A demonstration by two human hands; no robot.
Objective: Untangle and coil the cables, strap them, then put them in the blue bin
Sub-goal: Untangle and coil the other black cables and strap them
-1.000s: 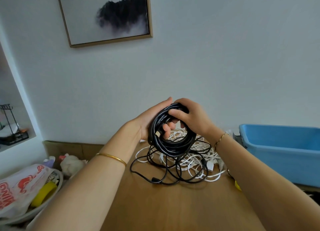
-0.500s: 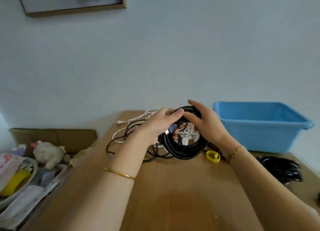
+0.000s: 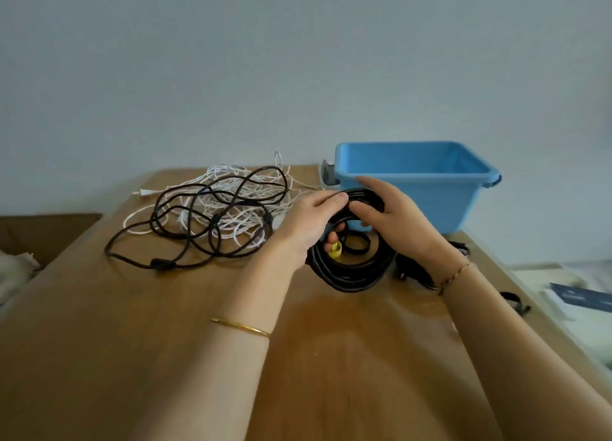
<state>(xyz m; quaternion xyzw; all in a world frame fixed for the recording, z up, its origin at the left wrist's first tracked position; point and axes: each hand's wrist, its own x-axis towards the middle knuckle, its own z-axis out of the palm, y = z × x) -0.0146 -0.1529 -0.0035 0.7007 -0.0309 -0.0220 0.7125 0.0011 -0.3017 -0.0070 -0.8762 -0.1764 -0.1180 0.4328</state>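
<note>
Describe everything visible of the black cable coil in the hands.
The black cable coil is a bundle of many loops, glossy like rubber or plastic. It stands tilted over the wooden table, in front of the blue bin. The left hand and the right hand grip its upper arc from both sides. I see no strap around it; a yellow strap shows through its opening.

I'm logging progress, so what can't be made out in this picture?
Head view: floor of the blue plastic bin, hidden by its near wall.
Head view: top of the coiled black cable, covered by the left hand and right hand; strapped or not, unclear.
</note>
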